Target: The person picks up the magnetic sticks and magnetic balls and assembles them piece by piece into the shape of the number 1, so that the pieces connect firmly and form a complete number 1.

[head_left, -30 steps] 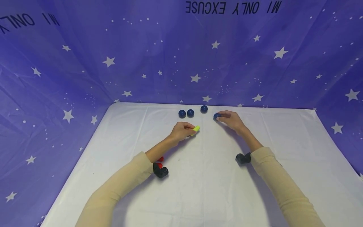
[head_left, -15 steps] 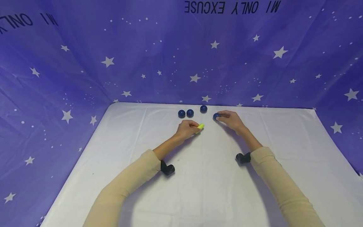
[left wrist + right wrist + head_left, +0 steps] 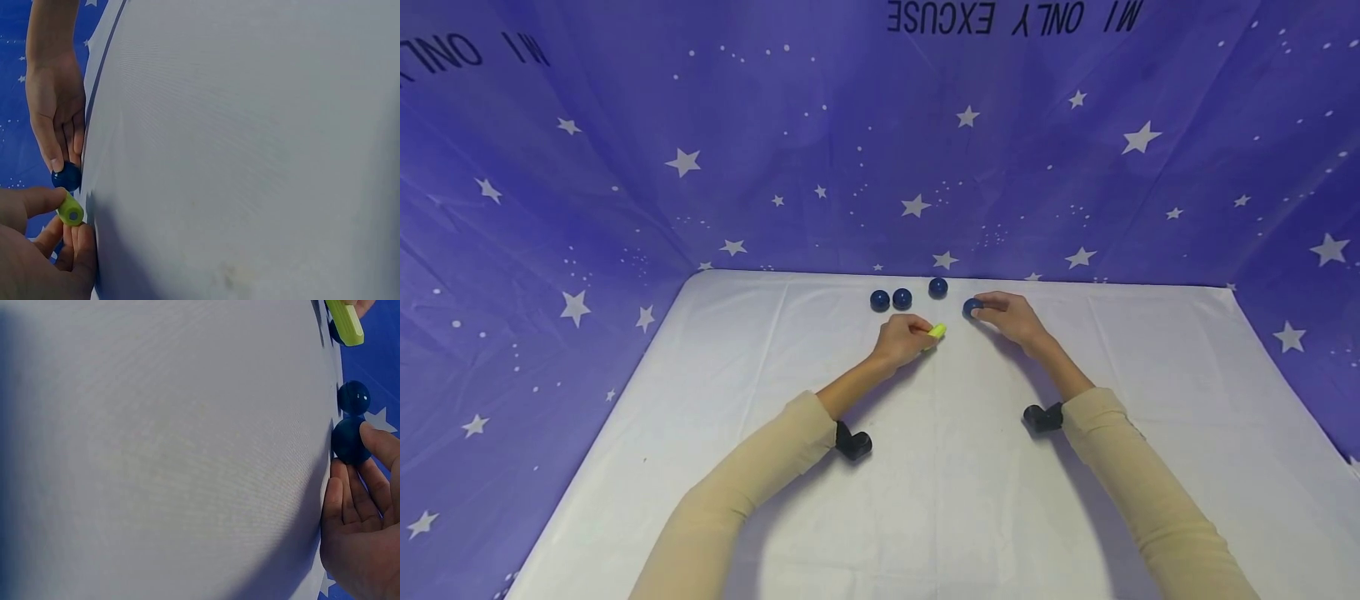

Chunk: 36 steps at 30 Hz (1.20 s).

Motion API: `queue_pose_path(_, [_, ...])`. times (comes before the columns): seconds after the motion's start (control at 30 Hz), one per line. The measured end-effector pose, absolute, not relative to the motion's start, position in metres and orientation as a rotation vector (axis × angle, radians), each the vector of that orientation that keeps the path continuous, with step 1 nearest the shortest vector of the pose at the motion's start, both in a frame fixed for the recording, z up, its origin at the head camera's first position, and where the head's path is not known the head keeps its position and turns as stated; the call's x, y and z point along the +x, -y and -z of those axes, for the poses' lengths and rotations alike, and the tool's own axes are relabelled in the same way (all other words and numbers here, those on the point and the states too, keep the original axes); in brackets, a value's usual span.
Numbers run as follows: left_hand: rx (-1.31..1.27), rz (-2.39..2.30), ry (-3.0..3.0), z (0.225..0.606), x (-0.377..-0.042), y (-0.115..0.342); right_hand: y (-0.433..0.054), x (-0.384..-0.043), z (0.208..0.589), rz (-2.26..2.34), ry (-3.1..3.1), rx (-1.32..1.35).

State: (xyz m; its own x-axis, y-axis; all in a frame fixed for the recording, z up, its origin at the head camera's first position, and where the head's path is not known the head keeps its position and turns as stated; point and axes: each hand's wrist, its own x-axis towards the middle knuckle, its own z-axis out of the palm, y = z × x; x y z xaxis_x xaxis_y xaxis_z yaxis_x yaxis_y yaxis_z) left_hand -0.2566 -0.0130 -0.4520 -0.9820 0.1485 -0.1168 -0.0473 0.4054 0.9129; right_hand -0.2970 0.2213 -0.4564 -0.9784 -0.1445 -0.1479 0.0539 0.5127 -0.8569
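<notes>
My left hand (image 3: 906, 340) pinches a neon yellow highlighter (image 3: 937, 331) between thumb and fingers, left of the right hand. The left wrist view shows one end of the highlighter (image 3: 72, 214) with a grey spot in it. Over at the right, my right hand (image 3: 1013, 317) grips a dark blue ball (image 3: 972, 308) at the table. In the right wrist view the thumb and fingertips are on this ball (image 3: 350, 441). A small gap separates the highlighter from the held ball.
Behind the hands, a blue ball (image 3: 937, 288) stands alone near the table's far edge. Two more balls, one left (image 3: 880, 301) and one right (image 3: 902, 298), sit side by side. A starry purple cloth (image 3: 820, 125) rises behind the white table (image 3: 940, 500).
My left hand has carried the highlighter rightward and slightly away, closer to the held ball. Red objects seen earlier by the left sleeve are now hidden. The right hand stays put.
</notes>
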Motion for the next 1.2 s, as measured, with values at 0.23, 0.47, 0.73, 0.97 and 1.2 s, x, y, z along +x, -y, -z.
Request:
queue_pose_path(0.23, [0.091,-1.597,-2.518,0.451,-0.258,0.009,-0.222,-0.297,0.456,1.462,-2.548,-0.086])
queue_pose_path(0.47, [0.065,-1.589,-2.533,0.454,-0.263,0.007,-0.221,-0.296,0.456,1.445,-2.559,-0.077])
queue_pose_path(0.73, [0.04,-1.593,-2.548,0.455,-0.264,0.004,-0.221,-0.296,0.457,1.455,-2.559,-0.08])
queue_pose_path(0.97, [0.034,-1.6,-2.58,0.456,-0.264,0.002,-0.221,-0.297,0.459,1.479,-2.554,-0.084])
queue_pose_path(1.2, [0.011,-1.622,-2.578,0.457,-0.264,0.001,-0.218,-0.297,0.459,1.478,-2.565,-0.064])
